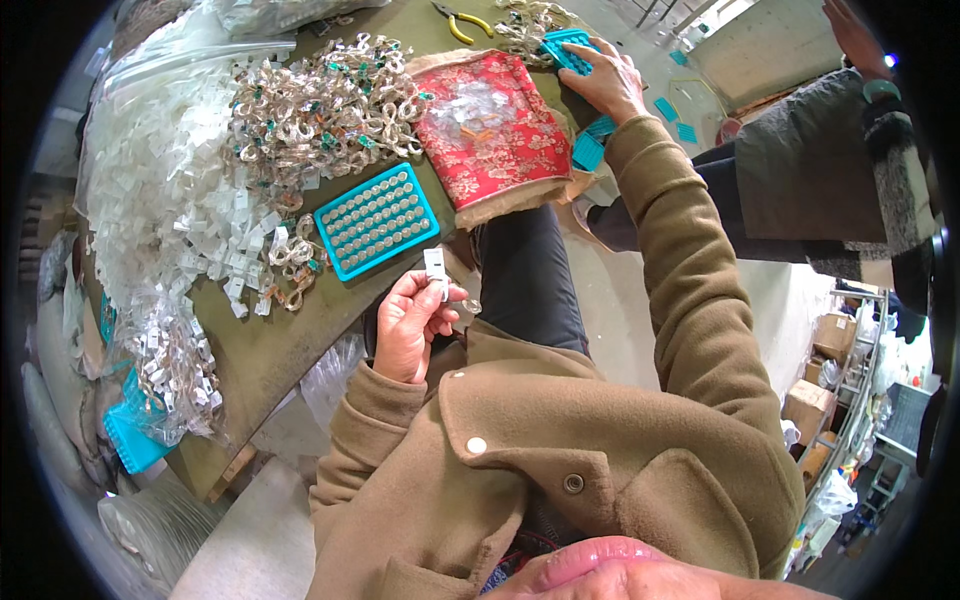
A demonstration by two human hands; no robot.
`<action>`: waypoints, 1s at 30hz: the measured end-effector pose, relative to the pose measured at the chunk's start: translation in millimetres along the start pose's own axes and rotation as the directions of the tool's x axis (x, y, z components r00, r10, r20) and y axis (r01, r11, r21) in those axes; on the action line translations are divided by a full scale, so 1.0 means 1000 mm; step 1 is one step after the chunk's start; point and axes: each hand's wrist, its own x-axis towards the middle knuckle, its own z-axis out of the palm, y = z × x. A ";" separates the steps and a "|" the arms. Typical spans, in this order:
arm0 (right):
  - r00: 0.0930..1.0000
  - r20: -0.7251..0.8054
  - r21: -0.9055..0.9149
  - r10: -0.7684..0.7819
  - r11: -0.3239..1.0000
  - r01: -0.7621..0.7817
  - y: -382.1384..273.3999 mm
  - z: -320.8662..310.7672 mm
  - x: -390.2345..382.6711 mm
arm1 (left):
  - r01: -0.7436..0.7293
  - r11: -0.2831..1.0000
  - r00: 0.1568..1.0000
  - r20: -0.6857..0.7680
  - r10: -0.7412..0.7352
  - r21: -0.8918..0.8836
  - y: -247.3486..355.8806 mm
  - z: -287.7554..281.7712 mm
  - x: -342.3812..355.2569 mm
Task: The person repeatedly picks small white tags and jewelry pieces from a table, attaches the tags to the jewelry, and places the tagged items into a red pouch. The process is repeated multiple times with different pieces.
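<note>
Tag of small white plastic (pixel 434 262), near centre, clamped between thumb and fingers of left hand (pixel 408 320); could drop if pinched loosely. At one o'clock, right hand (pixel 610 85) on turquoise rectangular plastic tray (pixel 560 50), clamped or merely touching, cannot tell; could slide if nudged.

Head-worn fisheye view, facing steeply downward from above the person's coat (pixel 560 420), which fills the lower field at close range; left hand (pixel 408 325) at middle distance, right hand (pixel 607 82) farther out. The surface (pixel 260 350) presents its near edge obliquely.
</note>
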 end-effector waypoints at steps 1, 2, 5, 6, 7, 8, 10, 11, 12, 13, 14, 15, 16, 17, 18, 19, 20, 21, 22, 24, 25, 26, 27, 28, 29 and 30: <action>0.999 -0.027 -0.002 -0.032 0.999 0.032 0.003 0.000 -0.003 | -0.006 1.000 1.000 -0.003 0.006 0.000 0.000 -0.001 -0.001; 0.994 -0.074 -0.003 -0.084 0.996 0.084 0.006 -0.001 -0.004 | -0.017 1.000 1.000 -0.002 0.017 -0.003 -0.001 -0.001 -0.001; 0.995 -0.098 0.007 0.000 1.000 0.000 0.026 -0.006 -0.011 | -0.012 0.999 1.000 0.004 0.012 -0.046 -0.008 0.002 0.002; 0.994 -0.087 0.087 0.060 0.995 -0.052 0.028 -0.005 -0.014 | -0.002 0.999 1.000 -0.005 0.002 -0.035 -0.007 0.002 0.001; 0.996 -0.079 0.072 0.048 0.997 -0.042 0.029 -0.002 -0.014 | 0.002 1.000 1.000 -0.011 -0.002 -0.031 -0.007 0.001 0.001; 0.997 -0.073 0.057 0.037 0.998 -0.033 0.030 0.000 -0.014 | 0.006 1.000 1.000 -0.015 -0.006 -0.025 -0.007 0.002 0.002; 0.998 -0.054 0.038 -0.018 0.999 0.020 0.029 0.002 -0.012 | 0.012 1.000 1.000 -0.018 -0.012 -0.008 -0.005 0.003 0.003; 0.994 -0.107 -0.031 -0.015 0.999 0.012 0.027 0.003 -0.012 | 0.014 1.000 1.000 -0.022 -0.014 -0.006 -0.004 0.004 0.003; 0.984 -0.173 -0.095 -0.037 0.995 0.020 0.022 0.002 -0.011 | 0.006 1.000 1.000 -0.013 -0.006 0.010 -0.002 0.004 0.003; 0.976 -0.214 -0.169 -0.040 0.986 0.003 0.016 0.000 -0.010 | -0.004 1.000 1.000 -0.006 0.004 0.021 0.001 0.004 0.003; 0.956 -0.287 -0.173 -0.063 0.985 0.014 0.012 -0.007 -0.008 | -0.010 1.000 1.000 -0.009 0.010 0.027 0.002 0.003 0.001; 0.836 -0.495 -0.205 -0.237 0.967 0.153 0.006 -0.017 -0.007 | -0.021 0.999 0.999 -0.033 0.022 0.026 0.001 0.001 0.000; 0.825 -0.534 0.088 -0.184 0.959 0.270 -0.002 -0.026 -0.013 | -0.033 0.999 0.998 -0.052 0.032 -0.024 -0.001 -0.002 -0.001; 0.865 -0.496 0.380 -0.080 0.876 0.299 -0.012 -0.034 -0.028 | -0.066 0.994 0.997 -0.056 0.061 -0.085 -0.003 -0.006 -0.002; 0.926 -0.376 0.620 0.030 0.751 0.227 -0.029 -0.037 -0.045 | -0.046 0.993 0.996 -0.078 0.038 -0.109 -0.003 -0.009 -0.006; 0.967 -0.232 0.805 0.108 0.579 0.128 -0.044 -0.044 -0.061 | -0.062 0.986 0.996 -0.068 0.052 -0.156 -0.002 -0.011 -0.008; 0.982 -0.179 0.828 0.051 0.547 0.123 -0.058 -0.049 -0.081 | -0.057 0.982 0.997 -0.070 0.045 -0.182 -0.004 -0.011 -0.009; 0.993 -0.085 0.885 -0.083 0.453 0.113 -0.075 -0.052 -0.100 | -0.042 0.983 0.995 -0.091 0.026 -0.178 -0.004 -0.012 -0.012; 0.973 -0.146 0.896 -0.177 0.393 0.206 -0.093 -0.053 -0.118 | -0.038 0.983 0.994 -0.105 0.019 -0.180 -0.003 -0.014 -0.015; 0.965 -0.035 0.935 -0.260 0.333 0.124 -0.126 -0.049 -0.147 | -0.027 0.980 0.992 -0.126 0.003 -0.198 -0.003 -0.016 -0.018; 0.947 0.024 0.953 -0.320 0.293 0.075 -0.139 -0.046 -0.157 | -0.046 0.977 0.991 -0.135 0.018 -0.207 -0.002 -0.018 -0.020; 0.940 0.075 0.941 -0.334 0.337 0.044 -0.150 -0.042 -0.164 | -0.051 0.975 0.987 -0.159 0.016 -0.218 -0.003 -0.020 -0.021; 0.930 0.144 0.925 -0.337 0.381 -0.005 -0.161 -0.039 -0.169 | -0.069 0.971 0.985 -0.172 0.030 -0.230 -0.002 -0.022 -0.025; 0.924 0.072 0.894 -0.375 0.434 0.106 -0.166 -0.036 -0.173 | -0.070 0.964 0.984 -0.177 0.025 -0.255 -0.002 -0.024 -0.027; 0.916 0.034 0.844 -0.399 0.503 0.187 -0.170 -0.034 -0.175 | -0.076 0.964 0.985 -0.171 0.032 -0.256 -0.003 -0.024 -0.028; 0.918 -0.032 0.812 -0.396 0.525 0.255 -0.173 -0.032 -0.176 | -0.087 0.963 0.985 -0.169 0.044 -0.255 -0.003 -0.026 -0.030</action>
